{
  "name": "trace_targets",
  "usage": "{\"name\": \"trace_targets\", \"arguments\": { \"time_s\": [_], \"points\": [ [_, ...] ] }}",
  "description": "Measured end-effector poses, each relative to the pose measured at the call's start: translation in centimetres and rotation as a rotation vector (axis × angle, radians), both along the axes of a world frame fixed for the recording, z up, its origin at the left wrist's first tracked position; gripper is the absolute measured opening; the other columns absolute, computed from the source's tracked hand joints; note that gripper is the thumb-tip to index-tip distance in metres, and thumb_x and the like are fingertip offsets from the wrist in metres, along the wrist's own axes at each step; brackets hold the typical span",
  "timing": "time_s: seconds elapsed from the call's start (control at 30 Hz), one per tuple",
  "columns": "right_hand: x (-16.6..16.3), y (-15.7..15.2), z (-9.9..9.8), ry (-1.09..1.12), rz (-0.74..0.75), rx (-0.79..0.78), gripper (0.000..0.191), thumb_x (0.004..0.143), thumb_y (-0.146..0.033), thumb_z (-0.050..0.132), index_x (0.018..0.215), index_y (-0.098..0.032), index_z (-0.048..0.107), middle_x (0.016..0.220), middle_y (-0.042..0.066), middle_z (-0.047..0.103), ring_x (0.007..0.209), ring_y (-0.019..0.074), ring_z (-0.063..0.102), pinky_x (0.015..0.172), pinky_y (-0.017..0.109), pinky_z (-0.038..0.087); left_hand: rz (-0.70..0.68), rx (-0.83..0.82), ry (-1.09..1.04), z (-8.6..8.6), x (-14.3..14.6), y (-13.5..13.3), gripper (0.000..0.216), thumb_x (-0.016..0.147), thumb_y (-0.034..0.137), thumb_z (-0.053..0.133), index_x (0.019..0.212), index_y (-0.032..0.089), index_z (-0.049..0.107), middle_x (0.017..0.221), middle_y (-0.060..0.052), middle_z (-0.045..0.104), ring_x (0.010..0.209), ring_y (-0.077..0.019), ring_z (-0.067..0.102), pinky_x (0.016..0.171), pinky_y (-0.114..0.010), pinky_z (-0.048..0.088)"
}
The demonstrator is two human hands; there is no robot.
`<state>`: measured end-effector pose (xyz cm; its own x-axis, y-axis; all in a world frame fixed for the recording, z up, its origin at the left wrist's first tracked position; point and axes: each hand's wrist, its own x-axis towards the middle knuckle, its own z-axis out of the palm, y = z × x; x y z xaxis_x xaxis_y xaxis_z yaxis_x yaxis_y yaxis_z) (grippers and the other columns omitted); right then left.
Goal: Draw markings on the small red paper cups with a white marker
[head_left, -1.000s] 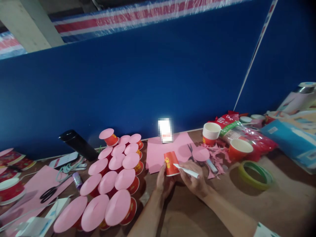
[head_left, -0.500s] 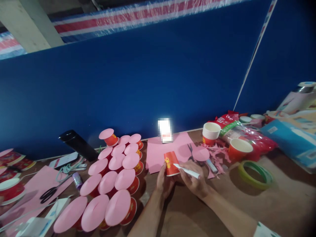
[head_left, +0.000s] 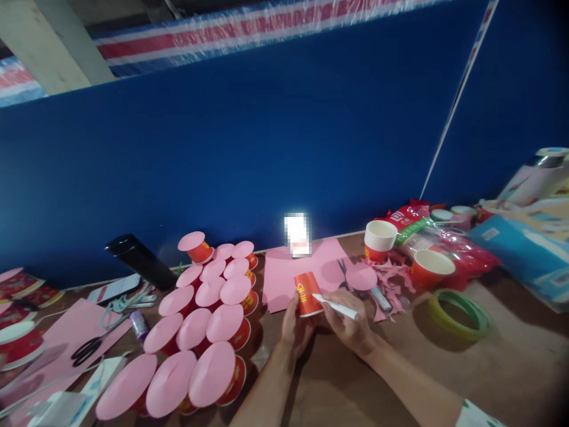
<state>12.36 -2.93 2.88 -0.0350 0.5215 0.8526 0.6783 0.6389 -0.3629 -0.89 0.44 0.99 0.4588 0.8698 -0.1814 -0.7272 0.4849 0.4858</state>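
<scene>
My left hand [head_left: 294, 332] is closed around a red paper cup [head_left: 307, 293] with yellow lettering, its narrower end turned up and away from me. Between the fingers of my right hand [head_left: 350, 325] sits a white marker pen [head_left: 340, 308], its tip at the cup's right side. Whether the tip touches the cup I cannot tell. Behind the cup lies a stack of pink paper [head_left: 280, 267]. A pink paper disc [head_left: 361, 276] and scissors [head_left: 342, 268] are just beyond my right hand.
Several red cups topped with pink discs [head_left: 212, 373] fill the left side. To the right are stacked cups [head_left: 380, 237], pink scraps [head_left: 393, 279], a single cup [head_left: 433, 268], a roll of tape [head_left: 460, 315] and a red plastic bag [head_left: 466, 249]. A black bottle [head_left: 141, 261] leans at the back left.
The cup and the marker pen have shifted very slightly to the left. Both hands keep the same hold, and the other things lie as before.
</scene>
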Motion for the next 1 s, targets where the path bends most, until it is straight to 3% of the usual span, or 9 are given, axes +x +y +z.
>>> {"name": "trace_targets", "arguments": {
  "time_s": [0.3, 1.0],
  "points": [
    [-0.02, 0.0, -0.17, 0.003, 0.012, -0.012, 0.015, 0.086, -0.01, 0.05, 0.098, -0.017, 0.056, 0.079, 0.007, 0.067, 0.071, 0.018, 0.062, 0.063, 0.034, 0.05, -0.031, 0.024, 0.038, -0.3, 0.0, -0.04, 0.041, 0.083, 0.041, 0.055, 0.106, 0.009, 0.063, 0.102, -0.013, 0.067, 0.106, -0.0262, 0.059, 0.097, -0.039, 0.042],
    [-0.07, 0.03, -0.02, 0.001, 0.013, -0.013, 0.015, 0.085, -0.009, 0.051, 0.097, -0.018, 0.056, 0.077, 0.006, 0.066, 0.069, 0.0177, 0.062, 0.063, 0.034, 0.05, -0.032, 0.029, 0.022, -0.71, -0.04, 0.05, 0.038, 0.086, 0.04, 0.051, 0.106, 0.01, 0.063, 0.103, -0.012, 0.068, 0.106, -0.0264, 0.059, 0.098, -0.042, 0.041]
  ]
}}
